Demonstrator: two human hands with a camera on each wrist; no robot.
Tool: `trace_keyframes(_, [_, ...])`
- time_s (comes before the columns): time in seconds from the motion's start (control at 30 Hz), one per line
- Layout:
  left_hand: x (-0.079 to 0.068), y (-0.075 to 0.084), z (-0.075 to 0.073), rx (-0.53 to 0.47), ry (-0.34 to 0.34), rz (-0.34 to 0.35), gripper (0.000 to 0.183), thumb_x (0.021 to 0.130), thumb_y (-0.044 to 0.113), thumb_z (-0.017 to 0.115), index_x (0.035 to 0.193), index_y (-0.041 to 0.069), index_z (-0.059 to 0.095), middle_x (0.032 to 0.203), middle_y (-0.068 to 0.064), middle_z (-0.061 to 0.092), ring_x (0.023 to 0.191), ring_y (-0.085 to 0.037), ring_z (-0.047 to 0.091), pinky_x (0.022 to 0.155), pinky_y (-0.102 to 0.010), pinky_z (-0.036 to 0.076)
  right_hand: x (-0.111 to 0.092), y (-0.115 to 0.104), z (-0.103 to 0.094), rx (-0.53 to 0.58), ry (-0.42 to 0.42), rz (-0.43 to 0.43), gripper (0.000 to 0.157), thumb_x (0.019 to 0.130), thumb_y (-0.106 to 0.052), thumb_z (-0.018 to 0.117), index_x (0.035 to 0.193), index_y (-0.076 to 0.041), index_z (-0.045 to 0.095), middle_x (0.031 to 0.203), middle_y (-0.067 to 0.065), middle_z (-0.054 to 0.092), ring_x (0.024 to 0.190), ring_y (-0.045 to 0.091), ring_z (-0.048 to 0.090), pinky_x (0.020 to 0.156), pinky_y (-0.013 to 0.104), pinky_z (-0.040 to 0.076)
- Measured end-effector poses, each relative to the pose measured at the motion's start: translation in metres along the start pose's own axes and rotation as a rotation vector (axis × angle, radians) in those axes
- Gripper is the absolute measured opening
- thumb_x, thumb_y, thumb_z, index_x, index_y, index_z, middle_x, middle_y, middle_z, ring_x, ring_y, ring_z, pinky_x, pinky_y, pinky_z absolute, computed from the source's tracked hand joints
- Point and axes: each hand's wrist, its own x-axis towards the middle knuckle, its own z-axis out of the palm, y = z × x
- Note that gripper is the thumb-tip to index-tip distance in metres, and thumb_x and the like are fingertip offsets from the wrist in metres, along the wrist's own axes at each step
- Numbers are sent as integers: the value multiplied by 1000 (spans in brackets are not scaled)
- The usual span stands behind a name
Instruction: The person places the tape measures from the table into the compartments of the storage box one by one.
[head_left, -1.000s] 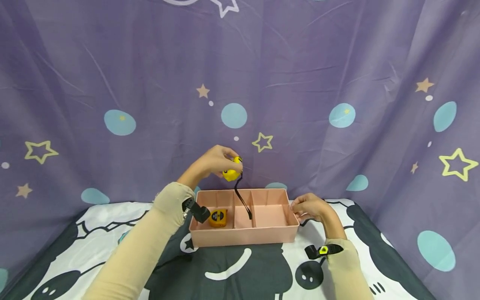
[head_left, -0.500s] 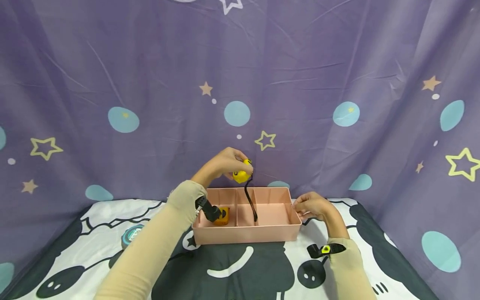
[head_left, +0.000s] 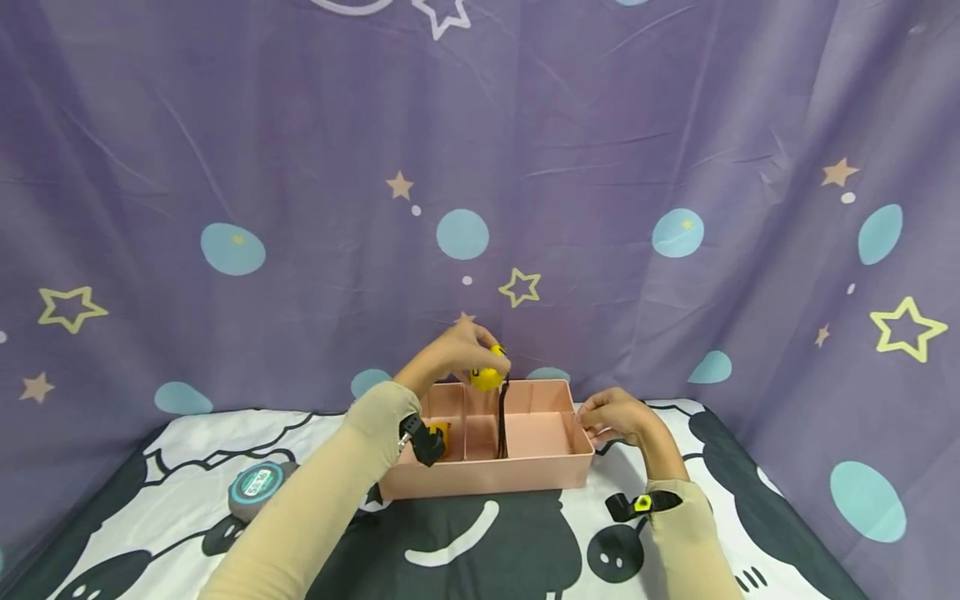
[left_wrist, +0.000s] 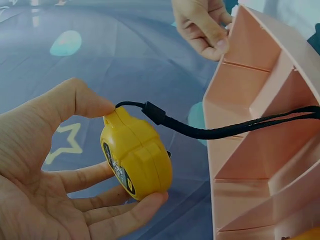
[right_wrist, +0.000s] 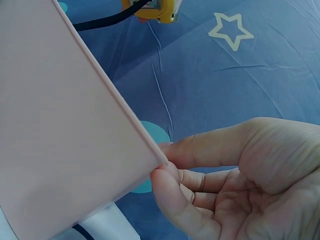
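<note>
My left hand (head_left: 456,350) holds a yellow tape measure (left_wrist: 137,155) over the back rim of a pink divided box (head_left: 487,480), thumb on one end and fingertips on the other. A black wrist strap (left_wrist: 200,132) runs from the tape measure and hangs down into the box near the divider between the middle and right compartments. At the box's right side, my right hand (head_left: 617,417) pinches the corner edge between thumb and fingers, as the right wrist view shows. Another yellow tape measure (head_left: 442,433) lies in the left compartment, partly hidden behind the left wrist camera.
On the patterned cloth (head_left: 525,542) to the left sits a round grey object with a teal face (head_left: 257,485), beside my left sleeve. A purple curtain (head_left: 600,167) with stars and dots rises right behind the box.
My left hand has moved right and lower with the tape measure, its strap now hanging straighter. The round teal-faced object has come into view by my sleeve. The right hand stays at the box.
</note>
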Motion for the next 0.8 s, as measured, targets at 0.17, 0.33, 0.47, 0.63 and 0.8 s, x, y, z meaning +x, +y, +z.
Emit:
trace_keyframes(0.17, [1,-5,6,18,-12,-24,46,78,23,80,117,1,68,169,-23,7,82,-20,66,69,-38,63,1,1,1,4,2,4,17,92,0,60,102,13,65,73,0,64,65,10,61,60,24,57])
trace_keyframes(0.33, [1,-7,11,52,-16,-16,42,79,26,82,112,1,71,107,-15,69,75,-16,64,72,-40,62,2,1,0,2,4,4,16,92,0,60,101,13,65,73,0,64,65,10,62,61,24,57])
trace_keyframes(0.47, [2,-12,16,56,-32,-26,35,80,28,82,103,3,73,89,-6,68,74,-16,63,73,-39,61,2,2,0,1,9,4,13,92,1,60,98,11,66,74,1,65,65,10,63,62,25,58])
trace_keyframes(0.63, [7,-18,20,63,-52,-37,23,79,26,81,76,8,66,72,-2,62,68,-17,56,66,-31,54,2,2,-1,2,7,5,13,92,1,60,98,10,66,74,1,65,65,10,63,63,25,58])
trace_keyframes(0.8, [13,-22,20,62,-67,-61,31,79,25,80,64,10,59,64,-1,55,62,-15,48,59,-28,48,2,2,-1,6,7,4,12,92,1,60,98,10,66,74,1,65,65,10,63,63,25,58])
